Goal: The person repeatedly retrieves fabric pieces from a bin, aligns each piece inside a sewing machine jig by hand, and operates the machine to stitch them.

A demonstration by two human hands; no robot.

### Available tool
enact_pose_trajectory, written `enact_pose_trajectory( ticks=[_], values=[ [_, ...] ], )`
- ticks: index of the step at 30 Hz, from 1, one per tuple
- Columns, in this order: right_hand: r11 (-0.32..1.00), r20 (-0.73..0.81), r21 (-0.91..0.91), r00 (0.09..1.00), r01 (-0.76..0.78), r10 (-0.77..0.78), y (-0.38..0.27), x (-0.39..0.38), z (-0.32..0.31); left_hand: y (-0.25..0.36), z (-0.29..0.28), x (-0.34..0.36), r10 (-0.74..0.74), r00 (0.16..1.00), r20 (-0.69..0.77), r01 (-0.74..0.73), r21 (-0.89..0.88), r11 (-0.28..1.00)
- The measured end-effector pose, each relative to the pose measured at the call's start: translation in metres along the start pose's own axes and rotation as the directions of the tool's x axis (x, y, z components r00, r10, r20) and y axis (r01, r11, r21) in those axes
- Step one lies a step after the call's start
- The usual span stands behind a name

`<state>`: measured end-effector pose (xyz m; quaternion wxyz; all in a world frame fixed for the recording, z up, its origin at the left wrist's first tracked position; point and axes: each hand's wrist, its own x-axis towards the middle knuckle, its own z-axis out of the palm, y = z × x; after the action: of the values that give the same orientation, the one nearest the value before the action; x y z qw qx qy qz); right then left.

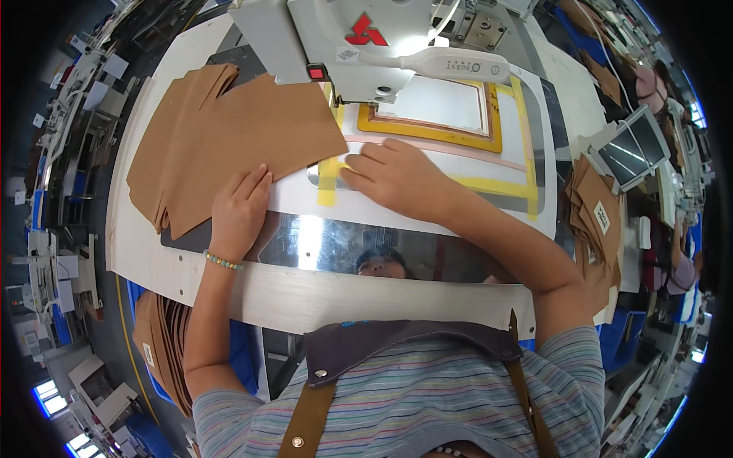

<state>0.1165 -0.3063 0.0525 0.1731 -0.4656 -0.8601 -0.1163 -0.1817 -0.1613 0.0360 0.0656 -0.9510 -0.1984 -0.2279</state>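
Note:
Brown fabric panels [229, 145] lie overlapped on the left of the machine bed, the top one reaching toward the needle area. My left hand [240, 210] rests on the lower edge of the top panel, fingers stretched out flat. Near that panel's right corner, my right hand [397, 179] has its fingers curled together; whatever they may hold is hidden. Below them is a white template sheet [427, 202] edged with yellow tape [328, 187]. Farther back on the sheet sits a yellow-bordered rectangular frame [496, 137].
A white sewing machine head [328, 46] overhangs the work, with a white lamp [458, 65] across its front. A shiny metal plate [305, 244] runs along the near side. Brown panels are stacked at the right [595, 221] and lower left [164, 343]. A tilted screen [630, 149] stands at right.

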Motion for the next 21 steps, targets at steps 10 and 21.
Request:
enact_pose_trajectory(
  ticks=[10,21],
  values=[
    [0.981,-0.110,-0.189,0.994,-0.029,0.008,0.006,0.033,0.041,-0.015,-0.024,-0.054,-0.085,0.993,0.076,0.078,0.095,0.992],
    [0.968,-0.175,-0.236,0.983,-0.090,0.049,0.012,0.029,0.043,-0.057,-0.051,-0.105,-0.361,0.917,0.168,0.287,0.349,0.892]
  ],
)
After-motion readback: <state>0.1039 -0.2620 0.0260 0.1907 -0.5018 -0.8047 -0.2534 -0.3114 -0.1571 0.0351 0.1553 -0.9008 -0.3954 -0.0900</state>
